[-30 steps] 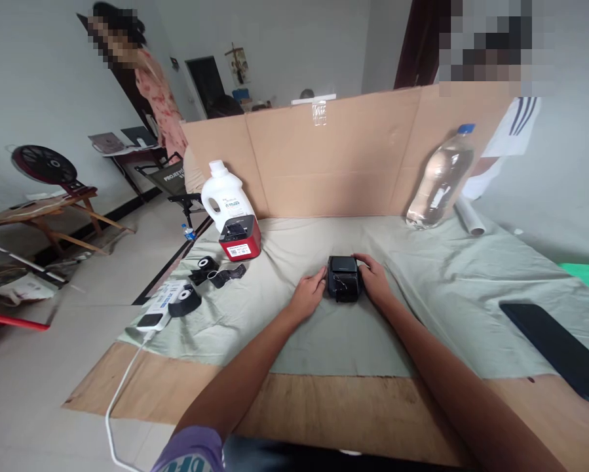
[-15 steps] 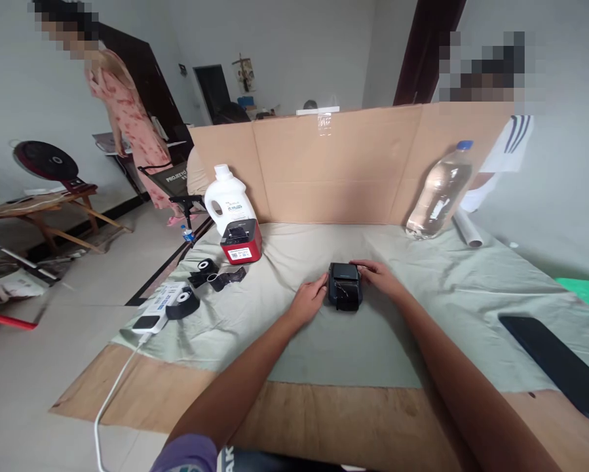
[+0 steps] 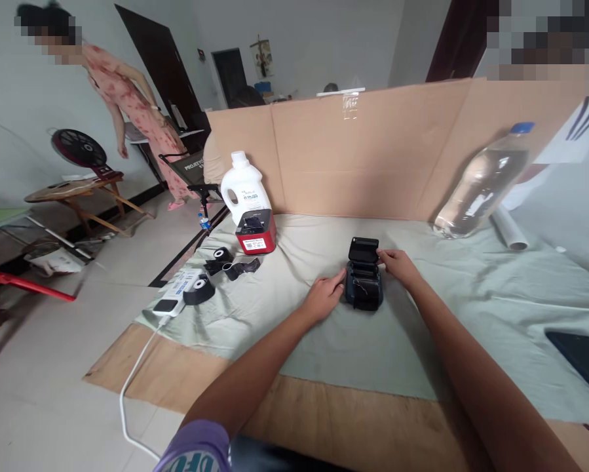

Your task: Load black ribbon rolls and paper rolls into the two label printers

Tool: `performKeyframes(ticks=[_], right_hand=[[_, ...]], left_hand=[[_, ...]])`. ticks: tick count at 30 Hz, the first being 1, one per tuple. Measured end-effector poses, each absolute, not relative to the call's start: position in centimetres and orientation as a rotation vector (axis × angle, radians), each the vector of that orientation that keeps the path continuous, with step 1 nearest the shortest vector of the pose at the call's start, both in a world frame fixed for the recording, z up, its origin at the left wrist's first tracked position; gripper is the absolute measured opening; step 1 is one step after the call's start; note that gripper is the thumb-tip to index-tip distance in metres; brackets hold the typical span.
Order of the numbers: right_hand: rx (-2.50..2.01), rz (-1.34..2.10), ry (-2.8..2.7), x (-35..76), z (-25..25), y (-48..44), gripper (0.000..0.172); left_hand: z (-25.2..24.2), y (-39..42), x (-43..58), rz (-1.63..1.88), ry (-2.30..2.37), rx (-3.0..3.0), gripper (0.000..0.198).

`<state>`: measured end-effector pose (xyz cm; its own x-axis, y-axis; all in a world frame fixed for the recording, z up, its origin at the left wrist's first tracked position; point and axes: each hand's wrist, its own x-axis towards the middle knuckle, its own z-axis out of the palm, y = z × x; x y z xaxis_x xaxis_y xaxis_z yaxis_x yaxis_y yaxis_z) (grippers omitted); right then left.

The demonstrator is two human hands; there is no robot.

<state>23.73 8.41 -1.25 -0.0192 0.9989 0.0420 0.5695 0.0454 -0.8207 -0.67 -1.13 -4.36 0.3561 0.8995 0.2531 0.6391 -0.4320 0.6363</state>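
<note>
Holding the lid (image 3: 363,250) raised appears the step in hand: right hand (image 3: 397,265) pinches its edge, left hand (image 3: 326,295), fingers extended, touches the black device (image 3: 364,290) on the cloth-covered worktop (image 3: 333,410). Next move likely calls for a steady base.

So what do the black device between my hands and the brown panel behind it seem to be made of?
The black device is probably plastic, going by its rounded, moulded-looking edges; its shiny, streaked front could be plastic or film. The panel looks like matte cardboard: brown, with fold creases.
</note>
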Motion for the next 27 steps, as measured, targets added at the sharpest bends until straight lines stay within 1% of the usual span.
performKeyframes(ticks=[2,7,9,12,15,17,20,24,27], right_hand=[[-1.685,0.728,-1.684,23.4,-0.9,8.7,0.048],[-1.693,0.360,-1.747,23.4,0.8,8.3,0.029],[-1.635,0.339,-1.955,23.2,1.2,8.1,0.021],[-1.634,0.458,-2.250,22.3,1.0,8.0,0.010],[-1.712,0.486,-2.285,21.3,0.2,8.0,0.017],[-1.716,0.474,-2.280,20.9,-0.1,8.1,0.018],[-1.689,0.429,-2.291,21.1,0.6,7.9,0.020],[-1.609,0.380,-2.123,21.6,4.4,6.6,0.025],[-1.383,0.618,-1.980,19.0,8.0,4.6,0.030]], left_hand=[[-4.4,-1.1,-0.7,0.822,1.326,2.197,0.054],[-4.9,-1.0,-0.9,0.896,1.279,2.180,0.055],[-5.0,-1.0,-0.9,0.908,1.281,2.173,0.055],[-4.9,-1.0,-0.8,0.889,1.297,2.175,0.055],[-4.8,-1.0,-0.6,0.873,1.307,2.182,0.056],[-4.7,-1.1,-0.6,0.868,1.314,2.183,0.056],[-4.6,-1.2,-0.6,0.864,1.334,2.189,0.055],[-4.1,-1.3,-0.5,0.869,1.357,2.217,0.054],[-3.8,-1.4,-0.5,0.840,1.360,2.257,0.047]])
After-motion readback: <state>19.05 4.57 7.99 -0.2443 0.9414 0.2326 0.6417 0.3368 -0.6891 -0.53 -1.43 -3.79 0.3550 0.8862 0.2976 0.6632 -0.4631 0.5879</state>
